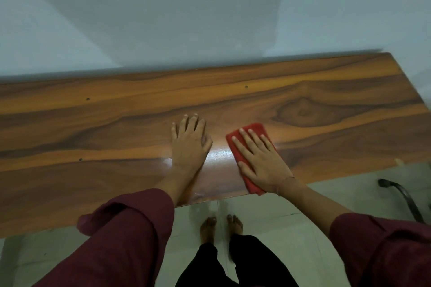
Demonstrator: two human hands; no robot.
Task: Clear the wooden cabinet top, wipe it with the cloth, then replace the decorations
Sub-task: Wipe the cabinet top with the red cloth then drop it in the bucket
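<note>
Under the flat right hand the cloth presses the top, left hand flat beside: clearing looks done, wiping underway, decorations yet to return.

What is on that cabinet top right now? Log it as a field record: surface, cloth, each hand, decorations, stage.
surface: wooden cabinet top, against a pale wall, with a glossy patch between the hands
cloth: red cloth, folded, lying flat on the wood near the front edge
left hand: flat on the bare wood, fingers straight, beside the cloth and not touching it
right hand: pressing flat on the cloth, fingers straight
decorations: none in view
stage: top cleared, cloth on the wood for wiping, decorations not yet replaced
</note>
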